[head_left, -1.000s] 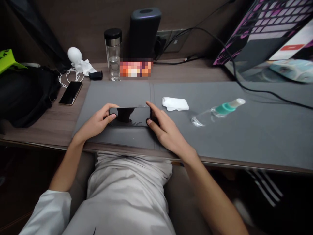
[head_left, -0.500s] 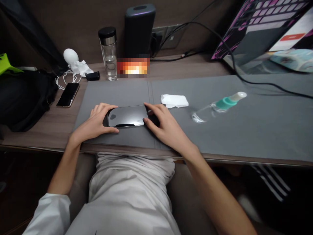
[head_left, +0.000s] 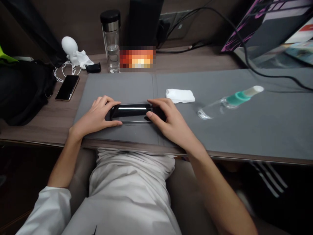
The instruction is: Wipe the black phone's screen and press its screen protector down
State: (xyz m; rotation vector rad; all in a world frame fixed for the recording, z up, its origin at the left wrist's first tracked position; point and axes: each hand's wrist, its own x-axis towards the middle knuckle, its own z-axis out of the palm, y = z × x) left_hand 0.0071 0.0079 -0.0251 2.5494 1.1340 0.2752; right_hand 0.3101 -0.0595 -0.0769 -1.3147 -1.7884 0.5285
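Shows pale clothing (head_left: 129,195) nearest. Beyond it, clasps a dark phone (head_left: 132,112) lengthwise over the grey mat (head_left: 122,86): left hand (head_left: 94,116) with thumb and fingers apart, clamped across the left end; right hand (head_left: 172,122) with fingers clamped on the right end, thumb over the front. Cannot tell its contact with the mat. Farther out, lying on the mat to the right: a folded white tissue (head_left: 180,95), then a clear bottle with teal collar (head_left: 234,99) on its side. Off the mat, on the wooden surface (head_left: 41,129) at left: a black bag (head_left: 22,94) and a second phone (head_left: 67,87). Farther back: an upright glass bottle (head_left: 112,45) beside a pixelated patch (head_left: 138,59).
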